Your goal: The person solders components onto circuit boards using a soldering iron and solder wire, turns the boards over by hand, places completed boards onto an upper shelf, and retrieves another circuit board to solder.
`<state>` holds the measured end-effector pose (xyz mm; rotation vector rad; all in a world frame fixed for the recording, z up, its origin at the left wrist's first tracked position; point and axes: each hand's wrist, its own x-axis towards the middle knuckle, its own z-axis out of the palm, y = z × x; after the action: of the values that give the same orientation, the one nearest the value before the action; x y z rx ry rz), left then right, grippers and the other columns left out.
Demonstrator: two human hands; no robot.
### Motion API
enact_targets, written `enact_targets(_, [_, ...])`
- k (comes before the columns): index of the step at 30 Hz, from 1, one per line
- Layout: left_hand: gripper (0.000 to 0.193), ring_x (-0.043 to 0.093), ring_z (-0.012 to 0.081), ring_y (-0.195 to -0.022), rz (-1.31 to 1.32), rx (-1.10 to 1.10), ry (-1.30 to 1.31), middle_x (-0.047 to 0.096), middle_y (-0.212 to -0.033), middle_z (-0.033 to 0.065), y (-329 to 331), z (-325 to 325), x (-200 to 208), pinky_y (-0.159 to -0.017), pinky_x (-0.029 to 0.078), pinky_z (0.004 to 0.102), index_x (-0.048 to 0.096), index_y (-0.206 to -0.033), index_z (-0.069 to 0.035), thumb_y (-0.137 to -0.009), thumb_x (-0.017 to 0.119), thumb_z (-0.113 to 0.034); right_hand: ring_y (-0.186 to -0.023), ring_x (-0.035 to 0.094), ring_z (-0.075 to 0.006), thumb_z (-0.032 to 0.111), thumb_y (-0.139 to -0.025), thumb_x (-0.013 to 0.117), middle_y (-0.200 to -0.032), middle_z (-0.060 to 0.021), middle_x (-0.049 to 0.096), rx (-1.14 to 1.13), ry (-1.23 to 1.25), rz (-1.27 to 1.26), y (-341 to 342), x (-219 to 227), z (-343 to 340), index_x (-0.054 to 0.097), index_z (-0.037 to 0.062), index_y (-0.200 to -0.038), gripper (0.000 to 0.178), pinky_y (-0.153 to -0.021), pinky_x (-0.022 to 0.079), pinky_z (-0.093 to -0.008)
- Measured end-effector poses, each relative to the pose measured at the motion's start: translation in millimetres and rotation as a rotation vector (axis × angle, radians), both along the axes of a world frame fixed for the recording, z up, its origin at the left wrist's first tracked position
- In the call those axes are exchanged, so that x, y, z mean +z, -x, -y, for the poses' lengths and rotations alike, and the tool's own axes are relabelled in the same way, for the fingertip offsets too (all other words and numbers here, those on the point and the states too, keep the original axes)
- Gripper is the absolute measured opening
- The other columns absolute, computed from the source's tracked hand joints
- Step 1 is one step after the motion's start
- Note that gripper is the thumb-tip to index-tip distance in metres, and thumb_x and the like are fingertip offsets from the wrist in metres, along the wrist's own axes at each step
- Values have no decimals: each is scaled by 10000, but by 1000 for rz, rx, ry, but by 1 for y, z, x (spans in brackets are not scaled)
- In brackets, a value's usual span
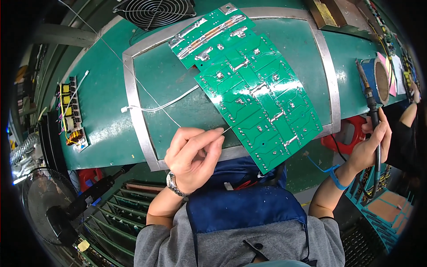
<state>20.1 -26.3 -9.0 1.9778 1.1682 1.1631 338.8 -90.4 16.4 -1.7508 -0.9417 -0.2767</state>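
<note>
- Green-topped workbench [102, 129] w/ a flat silvery metal frame [330, 80] on it, in a cluttered workshop.
- Nearest: navy apron [249, 209] over grey short-sleeved top; rack of upright green boards [118, 218] below bench, L side.
- L hand [193, 155], silver metal watch [175, 186] on wrist: thumb & index pinch a thin silvery wire strand [151, 95], other fingers curled. Its end pokes out by the PCB's L edge; can't tell if touching.
- R hand [369, 144], blue wrist strap [339, 179] on: fingers wrapped round a black-handled soldering iron [372, 103], tip up & away from PCB.
- Large green PCB [267, 102], shiny solder joints facing up, lies slanted across the frame, near corner out past the frame's near bar.
- White cable [179, 97] w/ small plug runs out from PCB's L edge, over frame's L bar.
- Far R: blue-sided roll [368, 78], just beside iron tip; another person's arm [408, 115] at pic's edge.
- Far L: narrow component board [73, 113], yellow & black parts.
- Farthest: black cooling fan w/ round wire grille [153, 11], top of bench.
</note>
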Motion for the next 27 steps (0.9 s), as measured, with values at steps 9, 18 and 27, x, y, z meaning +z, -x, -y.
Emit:
enact_targets(9, [238, 488, 48, -508, -10, 4, -48, 574, -795, 30, 2, 19, -13, -417, 389, 196, 714, -923, -43, -705, 746, 47, -530, 519, -57, 260, -985, 435, -741, -133, 649, 127, -109, -271, 33, -7, -16, 567, -103, -1148, 419, -503, 400, -150])
enact_targets(18, [213, 474, 27, -498, 13, -27, -20, 565, -805, 29, 0, 17, -18, -399, 370, 187, 704, -919, -36, -727, 737, 48, -530, 522, -61, 267, -976, 430, -728, -125, 651, 146, -75, -284, 41, -7, -16, 610, -107, -1065, 425, -509, 395, -154])
enact_targets(27, [202, 448, 27, -504, 11, -22, -44, 560, -794, 25, -2, 17, -21, -414, 346, 183, 704, -921, -34, -737, 732, 45, -570, 542, -67, 220, -977, 460, -766, -126, 658, 72, -98, -141, 22, -8, -6, 635, -85, -1053, 360, -527, 421, -176])
